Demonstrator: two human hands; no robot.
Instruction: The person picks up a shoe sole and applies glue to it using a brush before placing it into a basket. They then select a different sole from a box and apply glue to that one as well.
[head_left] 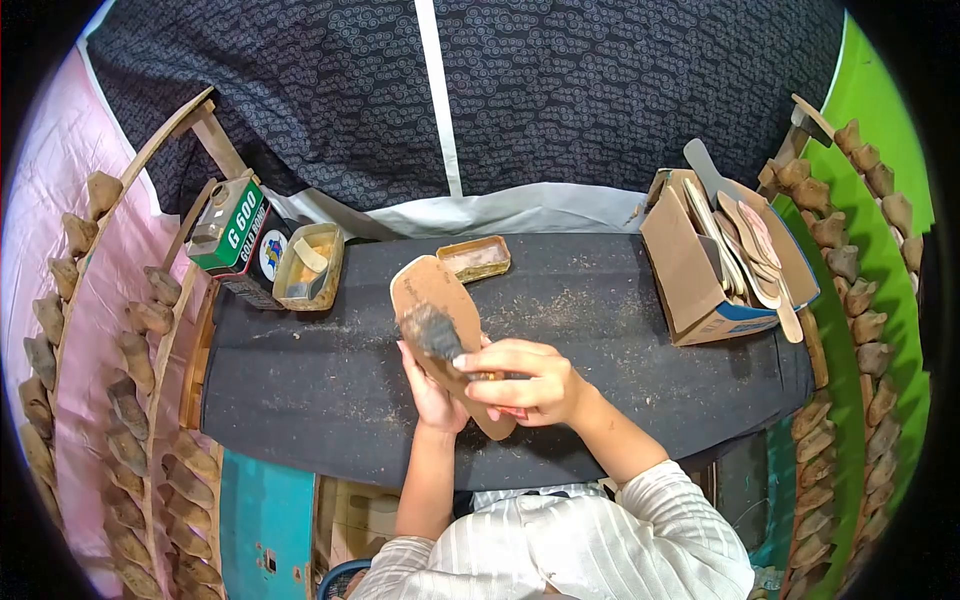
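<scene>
A tan, sole-shaped insole is held tilted over the dark table, its wide end pointing away from me. My left hand grips it from beneath and along its left edge. In my right hand is a brush with dark bristles, which lie over the upper middle of the insole and look blurred. The fingers of my right hand are closed round the brush handle and partly hide it. Some small print shows on the insole near its wide end.
A dark cloth covers the table, with scattered crumbs. Beyond the insole is a small tray. At the left stand a glue can and a plastic tub; at the right, a cardboard box of insoles. Racks of shoe lasts flank both sides.
</scene>
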